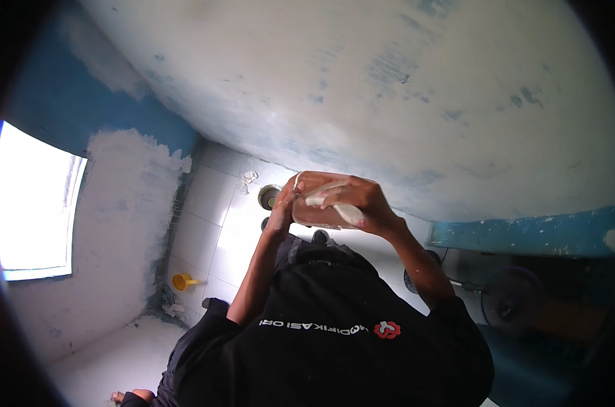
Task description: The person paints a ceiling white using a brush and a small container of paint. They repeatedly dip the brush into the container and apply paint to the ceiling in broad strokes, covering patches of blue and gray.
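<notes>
Just in front of my black shirt, my left hand (pixel 282 211) is closed on the left rim of a translucent, rectangular plastic tub (pixel 317 218). White smears coat the inside of the tub. My right hand (pixel 361 197) reaches over it from the right, fingers wrapped round a white-handled tool (pixel 349 214) with a reddish end. The tool's head is not clear, so I cannot tell whether it is a brush or a scraper. White specks dot my hands and forearms. The wall (pixel 361 102) ahead is patchily coated white over blue.
On the tiled floor (pixel 212 197) stands a round pail (pixel 270 197) beyond my left hand. A yellow dipper (pixel 184 281) lies further left. A bright window (pixel 36 203) opens in the left wall. At the right, a dark fan (pixel 514 295) stands in shadow.
</notes>
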Tool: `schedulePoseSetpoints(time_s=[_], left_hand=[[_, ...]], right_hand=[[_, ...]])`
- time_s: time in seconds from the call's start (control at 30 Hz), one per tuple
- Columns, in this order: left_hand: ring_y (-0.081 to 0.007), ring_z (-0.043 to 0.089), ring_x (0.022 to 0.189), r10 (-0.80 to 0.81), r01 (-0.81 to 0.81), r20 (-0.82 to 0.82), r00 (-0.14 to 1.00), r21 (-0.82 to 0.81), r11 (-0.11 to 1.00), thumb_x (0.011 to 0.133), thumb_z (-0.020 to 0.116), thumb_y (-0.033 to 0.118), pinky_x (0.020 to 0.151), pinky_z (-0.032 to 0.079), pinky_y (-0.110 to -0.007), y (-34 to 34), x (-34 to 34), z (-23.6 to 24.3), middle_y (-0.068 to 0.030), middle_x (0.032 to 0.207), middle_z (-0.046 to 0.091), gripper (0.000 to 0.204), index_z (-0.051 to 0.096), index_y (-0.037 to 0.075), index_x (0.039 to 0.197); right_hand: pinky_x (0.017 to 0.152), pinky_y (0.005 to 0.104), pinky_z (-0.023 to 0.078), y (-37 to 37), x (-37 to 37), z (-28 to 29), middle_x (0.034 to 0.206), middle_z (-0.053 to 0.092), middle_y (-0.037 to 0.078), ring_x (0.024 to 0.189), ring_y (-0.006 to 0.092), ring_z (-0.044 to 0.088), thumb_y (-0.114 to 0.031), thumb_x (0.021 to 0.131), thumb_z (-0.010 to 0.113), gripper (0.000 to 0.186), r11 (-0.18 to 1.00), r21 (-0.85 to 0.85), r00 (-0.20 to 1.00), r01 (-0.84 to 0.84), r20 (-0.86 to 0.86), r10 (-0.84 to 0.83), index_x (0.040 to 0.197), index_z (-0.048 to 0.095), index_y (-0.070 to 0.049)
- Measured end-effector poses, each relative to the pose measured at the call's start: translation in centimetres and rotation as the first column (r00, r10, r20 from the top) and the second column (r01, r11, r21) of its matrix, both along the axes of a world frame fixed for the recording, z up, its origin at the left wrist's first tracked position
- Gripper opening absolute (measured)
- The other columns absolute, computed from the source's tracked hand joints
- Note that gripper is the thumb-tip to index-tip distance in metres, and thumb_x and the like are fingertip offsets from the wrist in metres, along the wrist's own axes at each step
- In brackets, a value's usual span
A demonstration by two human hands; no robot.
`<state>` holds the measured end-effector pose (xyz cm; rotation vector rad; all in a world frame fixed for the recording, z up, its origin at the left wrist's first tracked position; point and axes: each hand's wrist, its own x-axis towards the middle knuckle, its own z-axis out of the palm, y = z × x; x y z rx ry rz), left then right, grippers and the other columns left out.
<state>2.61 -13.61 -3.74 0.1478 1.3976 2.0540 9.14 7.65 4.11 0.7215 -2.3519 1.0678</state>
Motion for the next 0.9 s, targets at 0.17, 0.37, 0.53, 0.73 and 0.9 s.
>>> schedulePoseSetpoints(time_s=[0.17, 0.37, 0.53, 0.73, 0.9], left_hand=[[-0.0234, 0.061, 0.115, -0.007, -0.005, -0.203, 0.979, -0.059, 0.998, 0.093, 0.06, 0.046, 0.074, 0.059, -0.036, -2.1, -3.0, -0.6, -0.0116, 0.129, 0.059, 0.065, 0.046, 0.009, 0.145], [-0.0223, 0.069, 0.095, 0.073, -0.076, -0.035, 0.997, -0.072, 0.995, 0.091, 0.059, 0.053, 0.047, 0.056, -0.03, -6.2, -6.8, 2.6, -0.012, 0.122, 0.061, 0.068, 0.048, 0.011, 0.143], [-0.0261, 0.051, 0.127, 0.117, -0.126, -0.15, 0.982, -0.057, 0.99, 0.093, 0.059, 0.05, 0.1, 0.048, -0.041, -8.8, -10.2, 4.0, -0.0127, 0.137, 0.052, 0.068, 0.045, 0.007, 0.145], [-0.0254, 0.043, 0.133, 0.121, -0.103, -0.138, 0.983, 0.13, 0.986, 0.094, 0.058, 0.05, 0.111, 0.036, -0.041, -10.6, -13.4, 2.3, -0.0121, 0.142, 0.047, 0.069, 0.042, 0.007, 0.145], [-0.0254, 0.043, 0.133, 0.131, -0.118, -0.073, 0.989, 0.161, 0.98, 0.095, 0.057, 0.048, 0.111, 0.036, -0.04, -12.5, -15.1, 2.1, -0.0124, 0.141, 0.047, 0.067, 0.042, 0.006, 0.145]], right_hand=[[0.083, 0.033, 0.053, -1.7, -2.0, -0.1, 0.098, 0.073, -0.002, 0.095, 0.0203, 0.067, -0.018, 0.075, 0.076, 0.018, 0.97, 0.185, 0.953, -0.159, 0.285, 0.102, 0.093, 0.074, -0.017], [0.078, 0.035, 0.055, -3.5, -6.2, 3.6, 0.103, 0.075, 0.002, 0.091, 0.0256, 0.068, -0.005, 0.069, 0.074, 0.026, 0.987, 0.143, 0.962, -0.075, 0.271, 0.034, 0.094, 0.072, -0.012], [0.071, 0.0336, 0.055, -7.6, -8.7, 4.1, 0.102, 0.075, 0.001, 0.086, 0.0242, 0.068, 0.004, 0.063, 0.074, 0.034, 0.949, 0.195, 0.963, 0.247, 0.062, -0.263, 0.092, 0.072, -0.014], [0.073, 0.0336, 0.055, -12.3, -10.9, 1.6, 0.101, 0.075, 0.001, 0.083, 0.0239, 0.068, 0.005, 0.064, 0.073, 0.034, 0.964, 0.12, 0.954, 0.236, 0.159, -0.254, 0.092, 0.073, -0.014], [0.071, 0.0334, 0.054, -13.4, -12.0, 3.9, 0.096, 0.075, 0.004, 0.079, 0.0241, 0.066, 0.004, 0.069, 0.077, 0.027, 0.978, 0.005, 0.972, 0.21, 0.112, -0.209, 0.093, 0.074, -0.009]])
